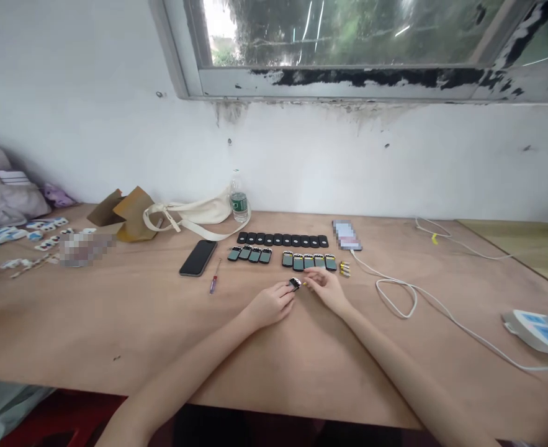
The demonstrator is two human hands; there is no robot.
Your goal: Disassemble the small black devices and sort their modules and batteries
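Note:
My left hand (274,303) is closed on a small black device (295,284) with white at its top edge. Just right of it, my right hand (327,288) pinches a small yellow piece (305,284), which looks like a tiny battery. Beyond my hands lies a group of small devices with grey screens (298,263), showing yellow strips near their tops; my right fingers partly cover this group. To its left sit several similar devices (254,255) without yellow strips. A row of black covers (287,240) runs behind. Several yellow-and-silver batteries (345,269) lie right of the devices.
A screwdriver (215,277) and a dark phone (198,258) lie left of the devices. Behind stand a water bottle (239,202) and a cream bag (203,212). A lit phone (347,235) trails a white cable (441,308) across the right side towards a power strip (541,331).

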